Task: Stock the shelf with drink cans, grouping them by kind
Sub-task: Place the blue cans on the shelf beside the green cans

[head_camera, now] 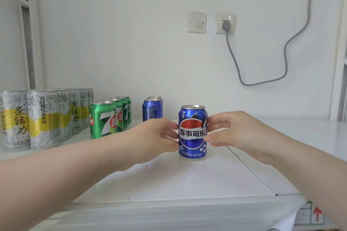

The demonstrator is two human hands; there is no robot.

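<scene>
Head view: how is the blue aluminium Pepsi can (193,133) held, and where is it?

It is pinched from both sides. The curled fingertips of the left hand (155,135) are set against its left flank, and the thumb and fingers of the right hand (234,133) against its right. It is stood upright on the white shelf surface (187,180), with the label turned to the front.

Why there, and not elsewhere?

Grouping by kind appears to be intended. A row of matching blue cans (152,109) is lined up toward the wall, behind and to the left of the held can and apart from it. Green 7up cans (105,118) are ranked left of that row, and silver-and-yellow tea cans (43,118) are massed at the far left. Either a second blue column is being begun, or the can is to be slid to the front of the row. The two-sided grip is judged to serve for squaring the label forward, since a light can is easily tipped by one hand.
</scene>
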